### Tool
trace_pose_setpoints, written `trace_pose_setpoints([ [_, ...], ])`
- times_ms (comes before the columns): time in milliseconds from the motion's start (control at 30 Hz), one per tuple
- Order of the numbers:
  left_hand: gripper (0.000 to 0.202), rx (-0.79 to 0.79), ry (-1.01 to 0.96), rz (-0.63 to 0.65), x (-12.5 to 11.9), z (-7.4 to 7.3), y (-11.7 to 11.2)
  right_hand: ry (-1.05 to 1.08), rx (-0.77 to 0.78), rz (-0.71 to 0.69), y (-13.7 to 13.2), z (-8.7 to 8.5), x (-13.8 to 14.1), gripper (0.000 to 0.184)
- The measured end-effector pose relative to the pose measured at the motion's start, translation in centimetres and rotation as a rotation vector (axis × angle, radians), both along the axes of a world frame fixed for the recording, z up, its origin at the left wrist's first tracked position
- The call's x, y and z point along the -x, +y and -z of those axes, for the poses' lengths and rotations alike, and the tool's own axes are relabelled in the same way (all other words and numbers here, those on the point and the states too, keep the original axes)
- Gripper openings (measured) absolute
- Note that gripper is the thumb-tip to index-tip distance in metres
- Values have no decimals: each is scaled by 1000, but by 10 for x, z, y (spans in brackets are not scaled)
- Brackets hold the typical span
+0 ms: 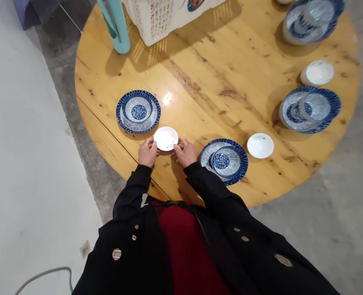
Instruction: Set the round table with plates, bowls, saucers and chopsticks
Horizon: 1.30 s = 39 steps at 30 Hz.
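Step in hand: looks like handling one dish, both hands on the small white dish [165, 138].
Left hand [148, 152]: fingers pinched on the dish's left rim.
Right hand [185, 152]: fingers on the opposite rim; hands apart, dish clamped between them.
Dish place: near edge of the round wooden table [218, 69], between the blue-and-white plate stack [138, 111] and the second blue-and-white plate stack [223, 162].
Nearby: a white saucer [260, 145] just right of the second stack.
Next move: seemingly needs a two-handed lift, keeping the grip even on both rims.
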State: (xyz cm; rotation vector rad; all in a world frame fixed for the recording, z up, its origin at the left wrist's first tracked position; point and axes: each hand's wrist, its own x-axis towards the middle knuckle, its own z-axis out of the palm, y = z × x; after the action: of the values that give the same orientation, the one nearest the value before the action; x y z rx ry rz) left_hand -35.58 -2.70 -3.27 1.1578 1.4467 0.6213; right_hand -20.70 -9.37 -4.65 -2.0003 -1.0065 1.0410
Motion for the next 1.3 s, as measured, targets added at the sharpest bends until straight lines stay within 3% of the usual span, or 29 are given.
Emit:
trace_pose_setpoints([
  [133, 16, 4, 2, -7, -2, -1, -2, 166, 0, 128, 1, -7, 6, 51],
  [533, 17, 19, -9, -16, 2, -2, -5, 260, 18, 229, -5, -16, 2, 55],
  [667, 16, 43, -35, -52, 14, -7, -10, 269, -32, 182, -34, -33, -1, 52],
  [800, 18, 46, -70, -76, 30, -11, -24, 329, -3, 101, -86, -51, 8, 50],
  [933, 23, 71, -89, -74, 39, -10, -39, 391, 86, 129, -131, -53, 24, 48],
  [1167, 27, 5, -69, -110, 44, -20, -65, 442, 38, 55, -137, -61, 18, 44],
  [1300, 27, -42, -17, -184, 40, -35, -100, 448, -1, -79, -149, -73, -3, 39],
])
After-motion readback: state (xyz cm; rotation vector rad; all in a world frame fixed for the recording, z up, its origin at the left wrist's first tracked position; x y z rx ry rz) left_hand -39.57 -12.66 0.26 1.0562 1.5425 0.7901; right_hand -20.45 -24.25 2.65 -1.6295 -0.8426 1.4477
